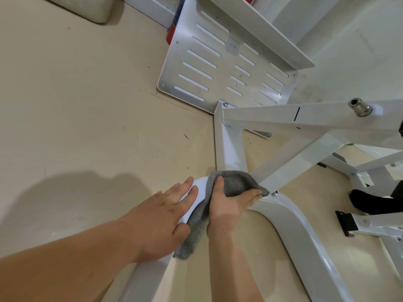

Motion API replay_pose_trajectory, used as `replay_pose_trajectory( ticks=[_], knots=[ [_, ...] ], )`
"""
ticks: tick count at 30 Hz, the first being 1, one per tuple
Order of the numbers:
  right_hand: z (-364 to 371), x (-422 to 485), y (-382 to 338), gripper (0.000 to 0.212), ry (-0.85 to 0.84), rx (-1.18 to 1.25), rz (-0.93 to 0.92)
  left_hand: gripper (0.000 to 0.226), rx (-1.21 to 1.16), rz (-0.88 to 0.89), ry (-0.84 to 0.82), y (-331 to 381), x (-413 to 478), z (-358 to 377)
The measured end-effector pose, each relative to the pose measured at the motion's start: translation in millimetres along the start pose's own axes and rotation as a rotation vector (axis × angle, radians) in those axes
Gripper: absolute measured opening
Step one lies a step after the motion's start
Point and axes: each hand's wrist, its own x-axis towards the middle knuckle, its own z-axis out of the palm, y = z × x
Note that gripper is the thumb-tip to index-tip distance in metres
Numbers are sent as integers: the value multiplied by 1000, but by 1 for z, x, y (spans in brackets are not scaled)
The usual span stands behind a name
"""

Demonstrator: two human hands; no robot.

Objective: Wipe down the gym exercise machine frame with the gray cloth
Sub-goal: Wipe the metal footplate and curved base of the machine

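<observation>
Two bare hands work low over a beige floor (76, 101). The left hand (161, 216) lies flat and open, fingers spread, palm down on the curved white base tube of the machine frame (290, 221), gripping nothing. Just beside it, one gray cloth (231, 184) drapes over the same tube where a diagonal strut meets the bend; its lower end hangs toward the floor between the two wrists. The right hand (229, 203) presses on the cloth, thumb on top and fingers stretched along the tube, holding the cloth down against the metal rather than closed in a fist.

Above the hands stands one slotted metal footplate (207, 68), tilted, with three columns of slots. To the right, one chrome bolt (359, 107) sticks out of a white crossbar. One small bolt (274, 194) sits just beside the cloth's right tip. At the far right edge a black foot (370, 201) rests near the frame. No containers appear.
</observation>
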Motion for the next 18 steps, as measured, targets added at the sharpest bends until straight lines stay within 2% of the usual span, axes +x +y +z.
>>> replay_pose_trajectory(
  ticks=[7,10,12,15,18],
  knots=[
    [19,-36,5,91,-157,-35,-22,75,-17,13,40,-3,2,4],
    [18,-33,13,95,-222,6,33,74,4,29,47,-5,2,5],
    [13,-13,13,98,-173,-47,76,74,-2,31,48,-6,1,6],
    [9,15,7,106,-83,27,135,73,2,41,39,-7,0,6],
    [4,16,17,119,-108,71,47,71,5,32,17,-5,-1,4]
  ],
)
